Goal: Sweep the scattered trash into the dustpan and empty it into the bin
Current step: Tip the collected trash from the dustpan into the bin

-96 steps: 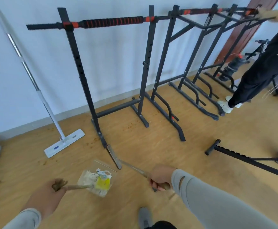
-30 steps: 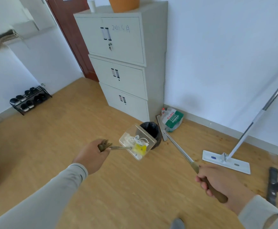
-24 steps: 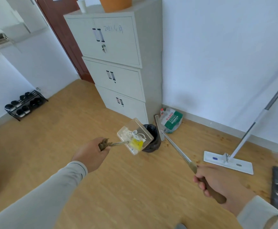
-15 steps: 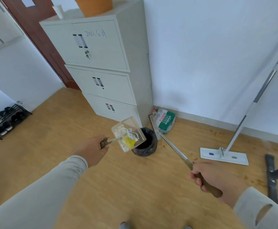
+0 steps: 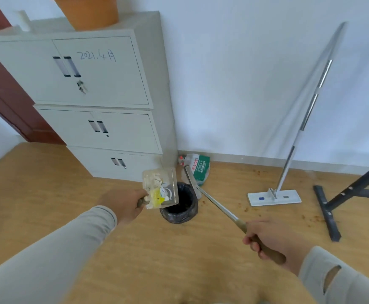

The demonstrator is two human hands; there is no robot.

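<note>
My left hand (image 5: 122,205) grips the short handle of a clear dustpan (image 5: 172,185). The pan is tipped up steeply over the left rim of a small bin with a black liner (image 5: 180,206). White and yellow trash (image 5: 157,194) lies inside the pan, sliding toward its lower edge. My right hand (image 5: 271,242) holds the brown grip of a long-handled brush (image 5: 214,202); the brush head hovers just right of the bin, near the wall.
A grey filing cabinet (image 5: 95,110) stands left of the bin, with an orange pot on top. A green-and-white bag (image 5: 197,170) lies by the wall. A flat mop (image 5: 288,167) leans at right; a black rack foot (image 5: 328,213) rests beyond it. Brown crumbs dot the floor.
I turned from the pull-up racks and walked to the bin. The dustpan came over the bin and tilted from roughly level to nearly upright; the trash has shifted downward inside it.
</note>
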